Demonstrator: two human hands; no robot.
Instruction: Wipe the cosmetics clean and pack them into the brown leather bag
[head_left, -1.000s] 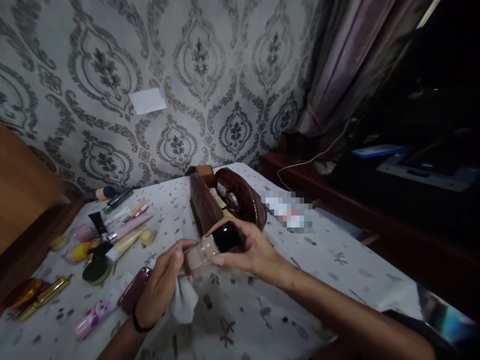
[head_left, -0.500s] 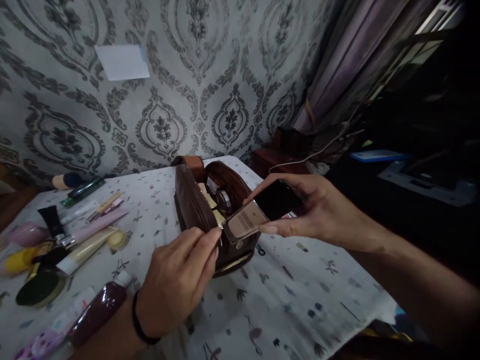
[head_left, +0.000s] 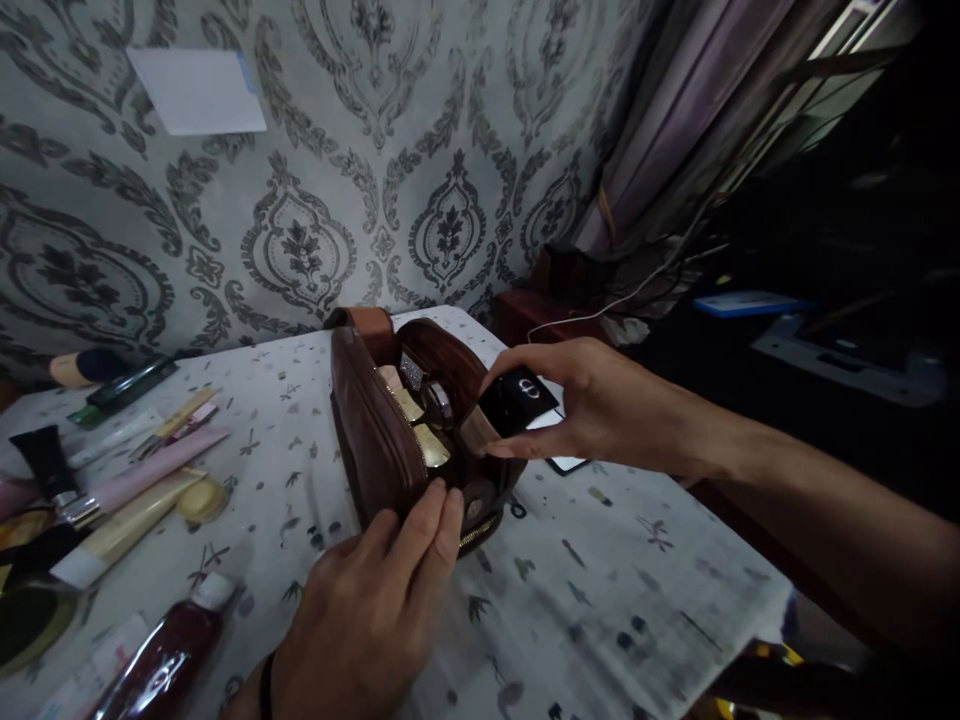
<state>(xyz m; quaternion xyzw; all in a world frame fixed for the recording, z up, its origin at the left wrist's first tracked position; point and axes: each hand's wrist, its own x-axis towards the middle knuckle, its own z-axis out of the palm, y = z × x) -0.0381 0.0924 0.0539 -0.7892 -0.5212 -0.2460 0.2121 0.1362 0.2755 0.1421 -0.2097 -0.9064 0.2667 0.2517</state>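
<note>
A brown cosmetic bag (head_left: 375, 430) stands unzipped on the table, with gold-toned packages (head_left: 433, 447) and a small round-faced item (head_left: 437, 404) inside. My left hand (head_left: 375, 600) grips the bag's near rim, its fingertips together over the edge and its thumb hidden. Between the thumb and fingers of my right hand (head_left: 577, 395) is a foundation bottle (head_left: 517, 402), black-capped with a beige glass body. The bottle is tilted, its beige end down in the bag's opening at the right side.
To the left lie a dark red bottle (head_left: 169, 650), a cream tube (head_left: 124, 525), a pink tube (head_left: 157, 470), a green bottle (head_left: 127, 388) and other cosmetics. A flat white-faced object (head_left: 568, 464) lies behind my right hand. The patterned tablecloth (head_left: 585, 600) ends at the right.
My right hand has lowered the foundation bottle into the bag's opening, turning its black cap toward me. My left hand stays at the near rim. The view has shifted slightly right.
</note>
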